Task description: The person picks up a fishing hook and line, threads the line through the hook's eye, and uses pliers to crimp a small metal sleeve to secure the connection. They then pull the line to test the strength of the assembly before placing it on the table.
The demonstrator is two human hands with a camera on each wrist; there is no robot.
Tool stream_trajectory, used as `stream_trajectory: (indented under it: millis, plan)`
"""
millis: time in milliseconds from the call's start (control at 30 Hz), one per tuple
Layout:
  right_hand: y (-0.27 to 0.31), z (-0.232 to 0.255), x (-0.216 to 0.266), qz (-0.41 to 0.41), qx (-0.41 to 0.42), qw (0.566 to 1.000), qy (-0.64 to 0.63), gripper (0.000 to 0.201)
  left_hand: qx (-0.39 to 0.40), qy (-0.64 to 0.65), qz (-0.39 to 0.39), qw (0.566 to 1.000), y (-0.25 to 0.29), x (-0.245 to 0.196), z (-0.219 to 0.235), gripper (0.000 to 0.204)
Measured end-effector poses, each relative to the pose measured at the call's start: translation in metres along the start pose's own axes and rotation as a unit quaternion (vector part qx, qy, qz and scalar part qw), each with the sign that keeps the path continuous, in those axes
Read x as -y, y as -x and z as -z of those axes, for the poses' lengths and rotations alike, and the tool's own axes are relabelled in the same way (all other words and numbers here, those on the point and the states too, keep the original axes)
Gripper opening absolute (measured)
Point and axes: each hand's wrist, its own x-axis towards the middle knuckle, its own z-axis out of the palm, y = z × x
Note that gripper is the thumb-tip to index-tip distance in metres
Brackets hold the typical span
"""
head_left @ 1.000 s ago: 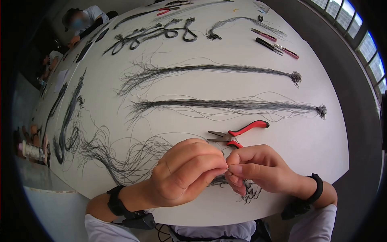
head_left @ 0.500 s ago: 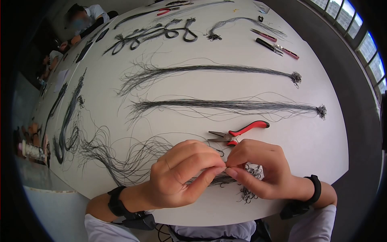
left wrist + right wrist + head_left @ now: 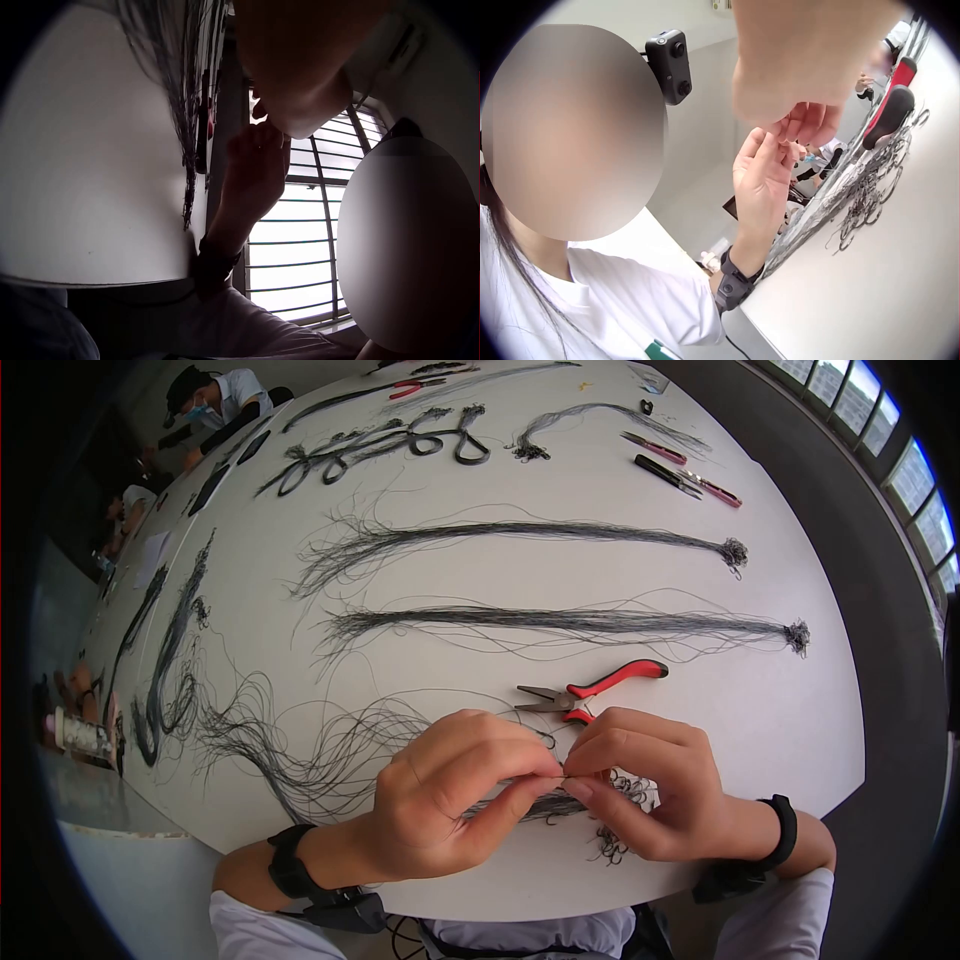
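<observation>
Over the near part of the table, my left hand (image 3: pixel 445 790) and right hand (image 3: pixel 650 780) meet fingertip to fingertip. Each pinches a thin fishing line between thumb and forefinger; most of it is hidden by the fingers. A strand crosses the back of the left hand. Beneath them lies a bundle of dark fishing lines (image 3: pixel 330 755), its cluster of fish hooks (image 3: pixel 612 845) partly behind the right hand. The right wrist view shows these hooks (image 3: pixel 874 199) lying on the table, below the raised hands. A single hook (image 3: pixel 547 740) shows just beyond the left fingertips.
Red-handled pliers (image 3: pixel 630 671) lie just beyond the hands. Two long hooked line bundles (image 3: pixel 560 618) stretch across the table behind them. Thread snips (image 3: pixel 665 473) lie at far right, looped bundles (image 3: pixel 470 450) farther back. Another person (image 3: pixel 235 400) sits at the far left.
The right hand has turned and spread its thumb from its fingers, uncovering more of the hooks below. Both hands keep their pinch, nearly still over the last half second.
</observation>
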Motion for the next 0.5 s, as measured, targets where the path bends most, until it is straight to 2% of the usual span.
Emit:
stream_trajectory:
  millis: [33, 100, 133, 200, 233, 300, 333, 400, 433, 500]
  plan:
    - [0.0006, 0.0007, -0.0007, 0.000, 0.000, 1.000, 0.000, 0.013, -0.002, -0.008, -0.012, 1.000, -0.0003, 0.0001, -0.0004, 0.018]
    - [0.0013, 0.0016, -0.0023, -0.074, 0.025, 0.992, -0.100, 0.010, -0.004, -0.016, -0.023, 1.000, -0.0004, 0.0009, -0.0007, 0.019]
    - [0.0009, 0.0018, -0.0023, -0.074, 0.025, 0.992, -0.100, 0.010, -0.003, -0.023, -0.034, 0.999, -0.0003, 0.0017, -0.0009, 0.020]
    - [-0.0003, 0.0017, -0.0020, -0.009, 0.028, 0.999, -0.028, 0.012, -0.003, -0.029, -0.044, 0.999, -0.0004, 0.0022, -0.0009, 0.021]
    - [-0.0010, 0.0007, -0.0020, -0.009, 0.028, 0.999, -0.028, 0.012, -0.002, -0.037, -0.047, 0.998, -0.0006, 0.0021, -0.0008, 0.020]
    - [-0.0024, -0.0017, -0.0023, 0.080, -0.017, 0.993, 0.080, 0.015, -0.001, -0.045, -0.051, 0.998, -0.0004, 0.0007, -0.0010, 0.019]
    - [-0.0021, -0.0026, -0.0037, 0.080, -0.016, 0.993, 0.080, 0.015, 0.000, -0.047, -0.027, 0.999, 0.0005, -0.0012, -0.0012, 0.018]
    - [-0.0011, -0.0043, -0.0070, 0.141, -0.036, 0.968, 0.202, 0.018, 0.001, -0.049, -0.004, 0.999, 0.0009, -0.0027, -0.0009, 0.017]
    - [-0.0013, -0.0040, -0.0071, 0.141, -0.036, 0.969, 0.202, 0.018, 0.003, -0.027, 0.020, 0.999, 0.0009, -0.0030, -0.0007, 0.016]
    - [-0.0019, -0.0030, -0.0071, 0.183, -0.047, 0.941, 0.280, 0.017, 0.005, -0.004, 0.044, 0.999, 0.0007, -0.0029, -0.0007, 0.015]
